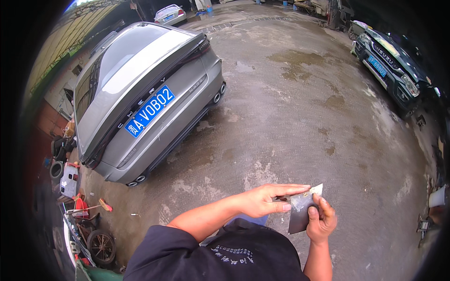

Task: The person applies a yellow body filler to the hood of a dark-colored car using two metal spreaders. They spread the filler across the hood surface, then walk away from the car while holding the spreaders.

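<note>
In front of my body, low in the head view, both hands meet at a thin, dark grey rectangular sheet with pale smears near its top. My right hand grips the sheet's right side, thumb laid across its face and fingers bent around the edge. From the left reaches my left hand, its fingers straight and the tips against the upper edge. Its thumb is spread away, close to the left edge. A pale pointed corner sticks up at the top; whether it belongs to the sheet I cannot tell.
A silver-grey car stands ahead on the left, rear toward me. At far right is a dark pickup; another silver car is at the back. Wheels, a red dustpan and a broom lie at left on stained concrete.
</note>
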Demonstrator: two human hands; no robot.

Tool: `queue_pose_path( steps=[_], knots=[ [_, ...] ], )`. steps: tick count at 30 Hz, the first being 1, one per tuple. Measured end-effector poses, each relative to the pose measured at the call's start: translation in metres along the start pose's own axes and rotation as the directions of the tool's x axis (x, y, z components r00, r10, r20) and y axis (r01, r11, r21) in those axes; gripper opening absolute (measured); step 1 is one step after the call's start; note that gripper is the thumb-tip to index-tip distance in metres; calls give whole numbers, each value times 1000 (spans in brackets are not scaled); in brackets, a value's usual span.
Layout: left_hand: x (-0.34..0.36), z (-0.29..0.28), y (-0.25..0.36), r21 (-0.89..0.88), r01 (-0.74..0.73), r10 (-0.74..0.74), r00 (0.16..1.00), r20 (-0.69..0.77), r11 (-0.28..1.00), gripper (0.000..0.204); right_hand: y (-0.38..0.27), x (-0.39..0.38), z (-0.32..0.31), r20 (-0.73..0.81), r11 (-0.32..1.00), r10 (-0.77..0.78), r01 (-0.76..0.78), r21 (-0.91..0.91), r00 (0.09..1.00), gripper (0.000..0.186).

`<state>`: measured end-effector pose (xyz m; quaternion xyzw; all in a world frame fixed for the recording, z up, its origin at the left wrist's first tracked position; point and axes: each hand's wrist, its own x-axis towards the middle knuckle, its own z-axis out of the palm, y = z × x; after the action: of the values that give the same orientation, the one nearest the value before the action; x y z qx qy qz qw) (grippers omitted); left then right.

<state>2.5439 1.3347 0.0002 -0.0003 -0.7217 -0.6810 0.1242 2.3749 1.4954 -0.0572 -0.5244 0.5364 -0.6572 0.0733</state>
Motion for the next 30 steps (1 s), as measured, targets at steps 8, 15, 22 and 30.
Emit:
queue_pose_path(
  steps=[8,15,22,30],
  knots=[
    [81,-108,-88,207,319,-368,887,280,925,50,88,151,-15,-5,978,24,-25,-208,1000,43],
    [180,-164,-108,-793,29,-566,716,-409,608,32,136,243,-11,110,900,44,8,-437,993,63],
    [265,-187,-121,-776,-80,-585,610,-534,626,27,198,294,10,113,919,42,5,-394,993,55],
    [383,-232,-166,-515,-217,-306,596,-743,829,31,301,361,-10,174,994,-26,44,-102,984,60]
  ],
)
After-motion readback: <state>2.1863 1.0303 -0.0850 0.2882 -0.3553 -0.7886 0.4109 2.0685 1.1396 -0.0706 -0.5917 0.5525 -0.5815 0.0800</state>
